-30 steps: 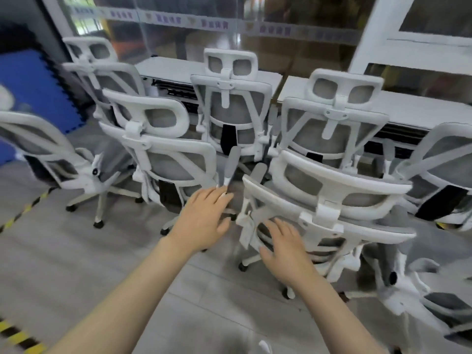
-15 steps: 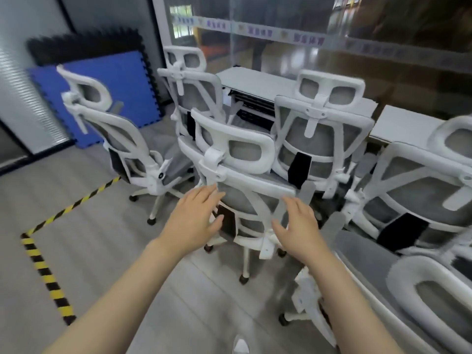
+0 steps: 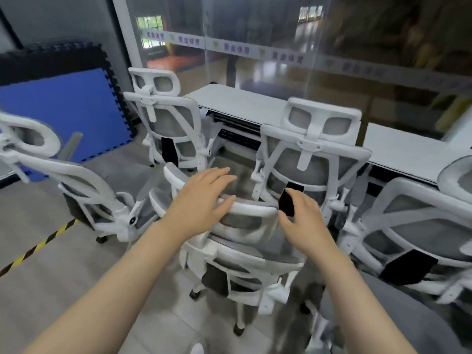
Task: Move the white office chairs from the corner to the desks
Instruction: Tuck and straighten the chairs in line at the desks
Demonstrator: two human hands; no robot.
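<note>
Left hand (image 3: 201, 198) flat on chair (image 3: 245, 226) headrest, fingers straight; right hand (image 3: 304, 218) beside it, grip apart (readying push toward bench (image 3: 245, 103)).

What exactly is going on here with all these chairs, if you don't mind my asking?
A person is reaching for the nearest white chair in a cluster of them. The left hand lies open over its headrest, fingers straight, while the right hand is at the headrest's other end, its grip not clear. Two other chairs already face the white desk behind; this one is not there yet.
</note>
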